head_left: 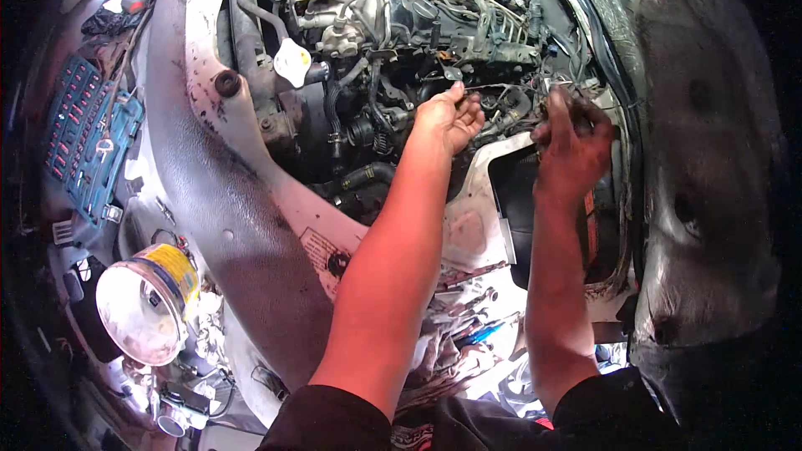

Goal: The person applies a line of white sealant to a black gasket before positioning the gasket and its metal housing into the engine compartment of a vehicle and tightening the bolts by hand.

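Over the open engine bay, both my arms reach forward. My left hand (451,119) is palm up with curled fingers, its thumb and forefinger pinched close to a small dark flat metal piece (452,73). What the pinch holds is too small to make out. To the right, my right hand (575,135) is bent over the bay's edge, fingers drawn together and pointing down among hoses and wires. Its fingertips are partly hidden, and so is anything in them. A thin line like a wire or rod (493,86) runs between the two hands. The engine (426,12) lies just beyond them.
A white and yellow cap (292,63) tops a pipe left of the engine. Further left are a blue socket case (88,138) and a white tub (138,313) with a yellow label. Loose tools (468,317) lie between my forearms. A dark panel (706,159) rises at right.
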Available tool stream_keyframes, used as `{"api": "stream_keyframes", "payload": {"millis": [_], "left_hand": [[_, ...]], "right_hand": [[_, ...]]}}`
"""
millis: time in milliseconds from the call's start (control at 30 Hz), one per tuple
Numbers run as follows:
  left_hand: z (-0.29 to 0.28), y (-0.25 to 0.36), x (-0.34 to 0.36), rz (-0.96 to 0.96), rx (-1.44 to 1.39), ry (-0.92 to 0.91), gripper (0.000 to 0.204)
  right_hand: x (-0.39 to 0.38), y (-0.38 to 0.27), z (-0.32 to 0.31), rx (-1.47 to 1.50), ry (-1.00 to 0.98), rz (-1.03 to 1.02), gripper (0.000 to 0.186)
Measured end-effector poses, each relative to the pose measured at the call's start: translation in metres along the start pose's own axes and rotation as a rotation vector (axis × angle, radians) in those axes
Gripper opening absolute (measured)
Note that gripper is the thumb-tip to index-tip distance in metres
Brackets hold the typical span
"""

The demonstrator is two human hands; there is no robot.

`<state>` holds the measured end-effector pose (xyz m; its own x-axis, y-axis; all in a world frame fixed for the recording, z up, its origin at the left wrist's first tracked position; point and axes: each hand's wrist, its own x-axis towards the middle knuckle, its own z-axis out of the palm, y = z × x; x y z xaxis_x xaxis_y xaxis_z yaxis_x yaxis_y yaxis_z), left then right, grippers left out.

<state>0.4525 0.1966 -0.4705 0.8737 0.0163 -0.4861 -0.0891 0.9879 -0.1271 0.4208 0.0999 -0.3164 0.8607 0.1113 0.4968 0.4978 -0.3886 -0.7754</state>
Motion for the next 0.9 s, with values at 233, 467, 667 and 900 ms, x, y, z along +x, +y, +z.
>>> {"api": "stream_keyframes", "payload": {"millis": [233, 467, 667, 900], "left_hand": [[0.021, -0.019, -0.061, 0.135, 0.058, -0.198, 0.016], [0.079, 0.046, -0.153, 0.548, 0.551, -0.167, 0.018], [0.136, 0.041, -0.189, 0.575, 0.948, -0.232, 0.02], [0.174, 0.023, -0.196, 0.576, 0.869, -0.297, 0.015]], "right_hand": [[-0.058, -0.01, -0.04, 0.293, -0.027, 0.008, 0.025], [-0.123, -0.023, -0.06, 0.565, -0.194, 0.469, 0.053], [-0.158, -0.068, -0.12, 0.745, -0.92, 0.91, 0.078], [-0.182, -0.07, -0.147, -0.236, -1.286, 0.32, 0.091]]}}
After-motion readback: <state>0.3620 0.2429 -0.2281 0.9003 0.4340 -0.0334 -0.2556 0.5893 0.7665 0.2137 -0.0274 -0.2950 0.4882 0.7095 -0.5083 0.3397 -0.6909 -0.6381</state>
